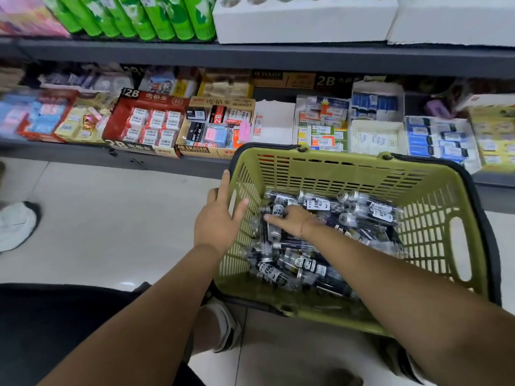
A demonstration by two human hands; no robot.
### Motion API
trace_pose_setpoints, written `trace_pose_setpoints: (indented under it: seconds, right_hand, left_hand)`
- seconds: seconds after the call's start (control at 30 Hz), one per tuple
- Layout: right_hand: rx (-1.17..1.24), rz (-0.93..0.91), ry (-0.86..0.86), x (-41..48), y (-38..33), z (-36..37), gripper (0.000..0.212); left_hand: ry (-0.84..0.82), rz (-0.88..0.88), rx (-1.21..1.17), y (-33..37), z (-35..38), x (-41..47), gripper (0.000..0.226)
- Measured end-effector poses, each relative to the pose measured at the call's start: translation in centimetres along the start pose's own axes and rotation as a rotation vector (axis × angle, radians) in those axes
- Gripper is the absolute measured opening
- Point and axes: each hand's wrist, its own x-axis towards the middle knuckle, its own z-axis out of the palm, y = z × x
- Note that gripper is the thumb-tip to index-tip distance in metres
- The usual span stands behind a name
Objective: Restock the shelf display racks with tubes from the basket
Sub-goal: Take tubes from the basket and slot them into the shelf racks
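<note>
A green plastic basket (434,227) stands on the floor in front of the shelves, holding several clear tubes (370,210) with black-and-white labels and silver caps. My left hand (220,218) rests on the basket's left rim, fingers straight and spread. My right hand (289,220) reaches down into the pile, fingers lying over the tubes; whether it grips one I cannot tell. Two white display racks (303,26) with round holes sit on the upper shelf, top right.
The lower shelf (195,165) carries boxes of erasers (147,123) and small stationery packs. Green cans (156,18) stand on the upper shelf left of the racks. A white shoe (16,224) of another person is at the left on the tiled floor.
</note>
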Motion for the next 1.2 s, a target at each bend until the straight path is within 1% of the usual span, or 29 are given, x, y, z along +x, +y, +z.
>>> trace_pose_setpoints:
  seconds: [0.1,0.23,0.33,0.4,0.47,0.57,0.6,0.63,0.67,0.73,0.77,0.8,0.87,0.9,0.93,0.97,1.0,1.07,1.1,1.17,1.2]
  right_hand:
    - [0.029,0.062,0.082,0.7,-1.4,1.1,0.079]
    - [0.074,0.067,0.020,1.3,-2.3,3.4,0.081]
    - [0.129,0.052,0.041,1.4,-2.5,4.1,0.076]
    - [0.256,0.016,0.040,1.5,-2.2,3.7,0.058]
    - [0.398,-0.041,-0.007,1.0,-1.8,2.9,0.039]
    - [0.550,-0.093,-0.067,-0.1,-1.3,1.3,0.026]
    - [0.582,-0.090,-0.078,-0.7,-1.1,0.6,0.026]
    - [0.596,-0.082,-0.101,-1.1,-0.9,-0.2,0.032]
    - [0.611,-0.064,-0.146,-1.7,-0.7,-1.1,0.043]
    - [0.590,-0.029,-0.234,-2.8,-0.4,-2.8,0.076]
    - [0.554,-0.033,-0.279,-3.3,-0.1,-3.8,0.082]
    - [0.522,-0.041,-0.328,-4.1,-0.1,-4.8,0.082]
    - [0.514,-0.057,-0.448,-5.3,0.2,-6.7,0.076]
    - [0.552,-0.065,-0.508,-5.5,0.7,-7.3,0.070]
    - [0.600,-0.073,-0.554,-6.0,0.8,-7.9,0.060]
    - [0.633,-0.072,-0.584,-6.1,1.0,-8.3,0.049]
    - [0.641,-0.068,-0.597,-6.5,1.0,-8.5,0.045]
    - [0.629,-0.071,-0.645,-6.9,1.1,-8.6,0.054]
    - [0.635,-0.070,-0.672,-6.9,1.3,-8.6,0.056]
    - [0.686,-0.058,-0.698,-7.2,1.4,-8.8,0.052]
    - [0.727,-0.047,-0.686,-7.4,1.7,-8.9,0.057]
  left_hand:
    - [0.011,0.011,-0.002,0.1,0.0,0.0,0.069]
    - [0.017,0.031,-0.008,-0.1,0.1,0.1,0.069]
    - [0.023,0.034,-0.007,-0.2,0.2,0.2,0.069]
    - [0.030,0.032,-0.002,-0.3,0.2,0.3,0.069]
    - [0.029,0.033,-0.003,-0.3,0.2,0.3,0.070]
    - [-0.003,0.023,-0.015,-0.3,0.3,0.3,0.070]
    - [0.000,0.027,0.023,-0.5,0.4,0.4,0.071]
    - [0.022,0.057,0.111,-0.7,0.4,0.4,0.073]
    - [0.042,0.121,0.232,-0.7,0.3,0.5,0.076]
    - [0.017,0.357,0.425,-0.2,0.1,0.7,0.088]
    - [-0.048,0.491,0.478,0.3,0.0,0.8,0.093]
    - [-0.125,0.599,0.506,0.9,-0.1,0.8,0.096]
    - [-0.274,0.702,0.518,2.3,-0.1,0.7,0.099]
    - [-0.328,0.716,0.512,2.9,-0.1,0.5,0.099]
    - [-0.369,0.719,0.500,3.4,-0.1,0.3,0.099]
    - [-0.392,0.718,0.478,4.0,0.0,0.0,0.098]
    - [-0.400,0.719,0.449,4.6,0.0,-0.3,0.097]
    - [-0.406,0.703,0.376,5.4,0.1,-0.9,0.089]
    - [-0.416,0.684,0.334,5.7,0.1,-1.2,0.083]
    - [-0.443,0.634,0.266,6.0,0.3,-1.7,0.077]
    - [-0.470,0.596,0.227,6.0,0.4,-1.8,0.075]
